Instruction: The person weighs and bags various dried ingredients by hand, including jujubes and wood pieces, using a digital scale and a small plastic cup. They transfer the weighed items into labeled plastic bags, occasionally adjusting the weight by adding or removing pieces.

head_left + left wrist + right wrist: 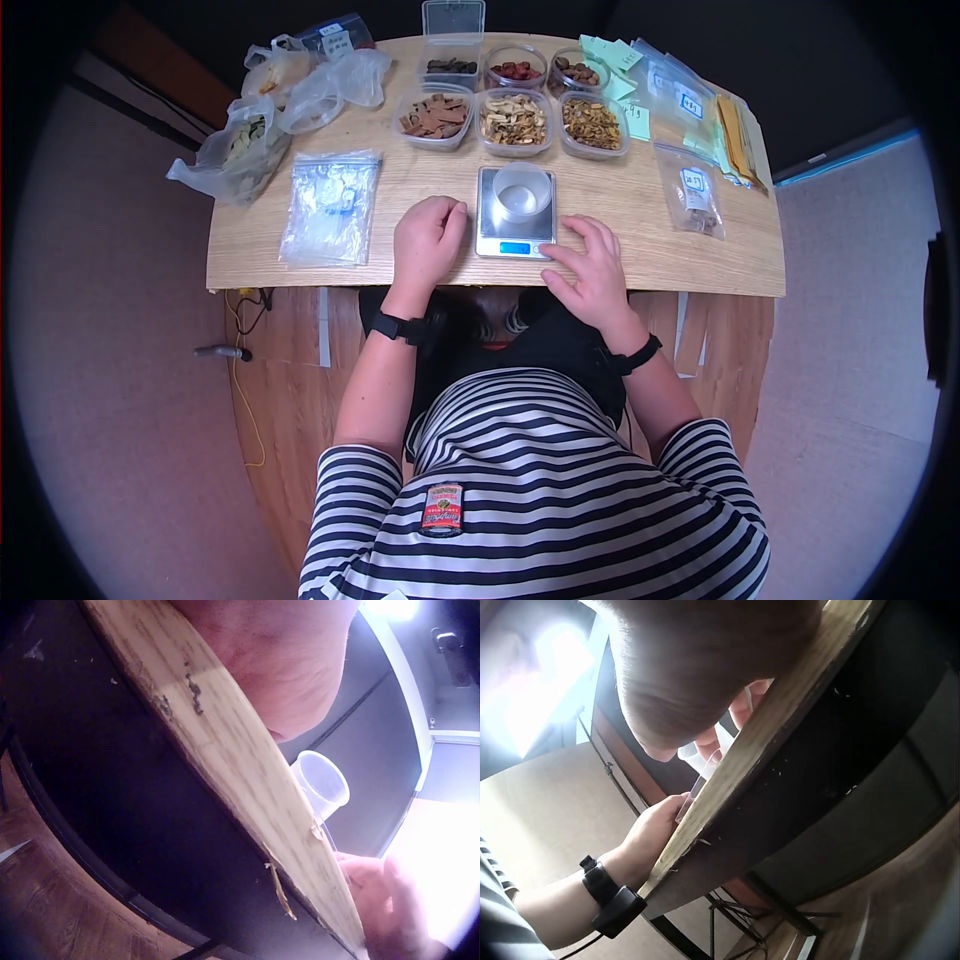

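A kitchen scale (487, 240) with a blue-lit display lies near the table's front edge. On its plate stands a small clear plastic cup (523, 192), also seen beyond the table edge in the left wrist view. My right hand (592, 268) is at the scale's front right corner, fingers spread and loosely bent, with a fingertip right at the button beside the display. To the left of the scale my left hand (428, 245) rests on the tabletop, fingers curled inward and mostly hidden under it.
Behind the scale stand tubs of reddish-brown bark pieces (436, 117), pale dried slices (513, 120) and yellowish-brown pieces (592, 124), with smaller containers behind. Flat clear bags (330, 208) and filled plastic bags (240, 155) lie left. Labelled bags (690, 190) and envelopes (737, 140) lie right.
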Motion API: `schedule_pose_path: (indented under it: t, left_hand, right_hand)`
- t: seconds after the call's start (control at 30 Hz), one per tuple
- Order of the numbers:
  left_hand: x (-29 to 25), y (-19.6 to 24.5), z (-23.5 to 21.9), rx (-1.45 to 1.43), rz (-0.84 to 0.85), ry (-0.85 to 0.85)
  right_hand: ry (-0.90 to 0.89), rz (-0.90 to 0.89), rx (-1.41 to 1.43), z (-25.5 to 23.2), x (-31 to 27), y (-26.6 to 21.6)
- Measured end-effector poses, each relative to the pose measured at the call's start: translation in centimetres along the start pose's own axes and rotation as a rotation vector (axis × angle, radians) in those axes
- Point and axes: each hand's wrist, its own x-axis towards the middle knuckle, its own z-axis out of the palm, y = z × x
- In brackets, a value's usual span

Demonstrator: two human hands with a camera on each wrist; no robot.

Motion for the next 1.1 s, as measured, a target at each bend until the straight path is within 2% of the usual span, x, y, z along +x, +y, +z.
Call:
schedule_pose_path:
  t: [1.03, 1.1]
  left_hand:
    - [0.1, 0.0, 0.0, 0.000, 0.011, -0.003]
    - [0.1, -0.1, 0.1, -0.005, 0.016, 0.001]
  right_hand:
    - [-0.084, 0.006, -0.015, 0.0, 0.1, -0.5]
    - [-0.059, -0.050, -0.049, 0.4, 0.3, -1.5]
